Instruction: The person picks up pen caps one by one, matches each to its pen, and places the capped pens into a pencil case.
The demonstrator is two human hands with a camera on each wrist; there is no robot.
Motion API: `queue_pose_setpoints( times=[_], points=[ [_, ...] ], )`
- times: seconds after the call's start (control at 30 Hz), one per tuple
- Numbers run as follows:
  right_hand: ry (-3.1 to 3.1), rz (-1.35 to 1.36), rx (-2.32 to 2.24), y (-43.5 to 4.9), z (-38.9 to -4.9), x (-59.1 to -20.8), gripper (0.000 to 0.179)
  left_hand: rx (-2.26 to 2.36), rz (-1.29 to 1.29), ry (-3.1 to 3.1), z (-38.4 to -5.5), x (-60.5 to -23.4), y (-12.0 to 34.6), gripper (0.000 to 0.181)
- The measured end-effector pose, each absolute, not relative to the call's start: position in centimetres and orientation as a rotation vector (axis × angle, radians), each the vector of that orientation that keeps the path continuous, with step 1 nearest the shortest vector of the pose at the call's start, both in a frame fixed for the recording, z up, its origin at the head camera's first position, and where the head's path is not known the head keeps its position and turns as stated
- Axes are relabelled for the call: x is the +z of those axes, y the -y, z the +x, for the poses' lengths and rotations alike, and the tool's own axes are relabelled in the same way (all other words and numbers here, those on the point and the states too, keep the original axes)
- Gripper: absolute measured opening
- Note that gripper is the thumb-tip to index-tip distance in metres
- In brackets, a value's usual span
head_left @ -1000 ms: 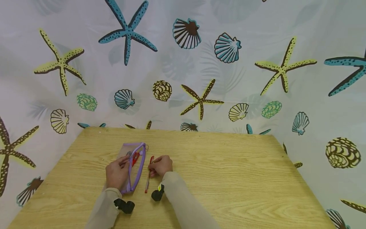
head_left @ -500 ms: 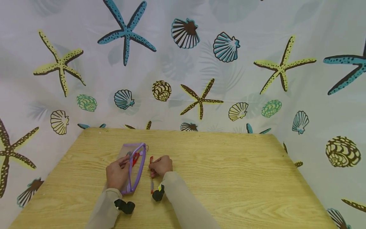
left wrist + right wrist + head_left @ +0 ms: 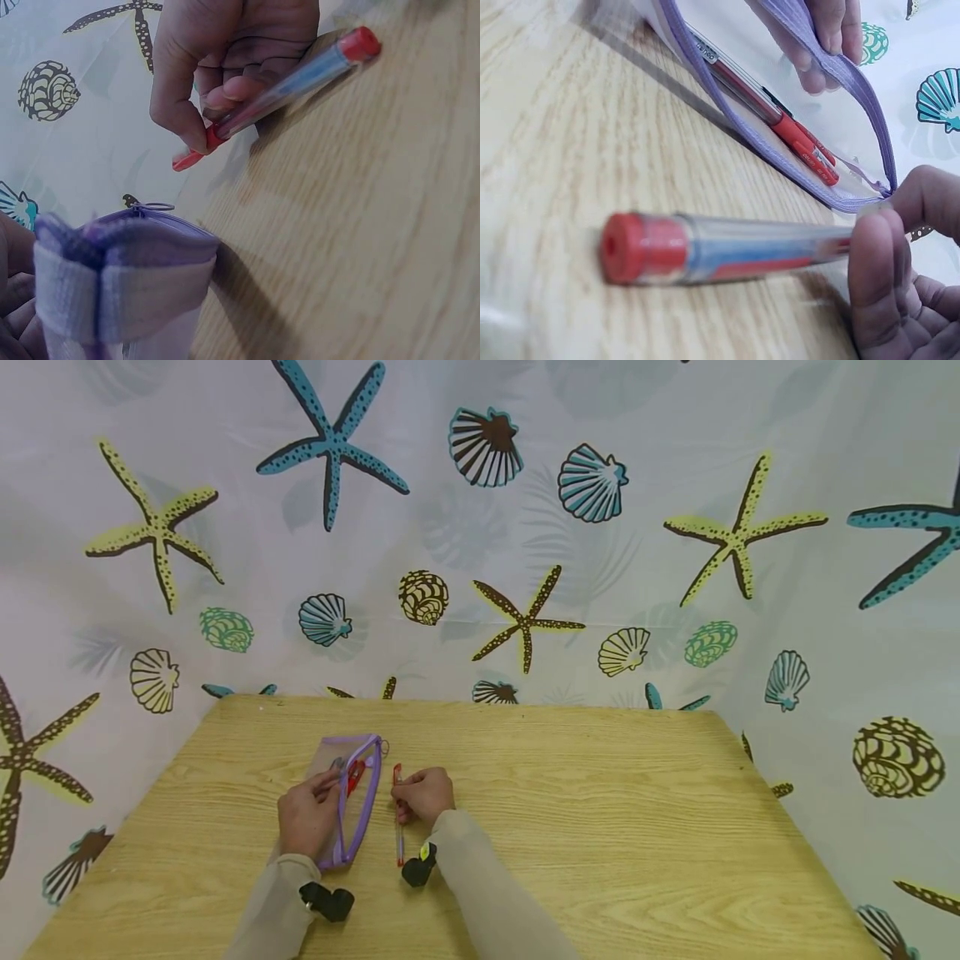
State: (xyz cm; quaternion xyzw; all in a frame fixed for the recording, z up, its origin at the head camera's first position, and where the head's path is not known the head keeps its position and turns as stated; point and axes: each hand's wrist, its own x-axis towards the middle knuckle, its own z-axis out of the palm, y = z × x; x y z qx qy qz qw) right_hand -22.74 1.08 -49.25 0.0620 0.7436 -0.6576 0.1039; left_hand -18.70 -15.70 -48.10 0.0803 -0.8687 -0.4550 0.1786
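A see-through pencil case with purple zip edging (image 3: 365, 818) lies on the left part of the table, its mouth spread wide. My left hand (image 3: 309, 814) pinches the near edge of that mouth. Inside, in the right wrist view, rest red-ended pens (image 3: 806, 150); how many is hard to tell. Just right of the case, my right hand (image 3: 423, 795) pinches a clear pen with red ends (image 3: 300, 82) near its capped end. In the right wrist view the pen's red tail (image 3: 645, 247) points away from the fingers, over the wood.
The wooden table (image 3: 600, 810) extends far to the right. A curtain printed with starfish and shells (image 3: 480, 527) hangs behind it and along both sides. A small zip-pull ring (image 3: 156, 206) sits at the case's end.
The pen in my right hand has swung from slanted to nearly in line with the case, and slid slightly away from me. My left hand and the case have stayed put.
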Motion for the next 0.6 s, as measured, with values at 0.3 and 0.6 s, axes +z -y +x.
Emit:
queue_pose_setpoints(
  times=[0.3,0.6],
  points=[
    [-2.142,0.212,-1.988,-1.19,-22.91,-49.29,0.006,-1.282,0.231,2.450,-18.65,-47.87,15.55,0.027],
    [-2.062,0.166,-2.085,-1.44,-22.60,-49.09,0.009,-1.291,0.255,2.459,-18.60,-47.61,15.43,0.027]
  ],
)
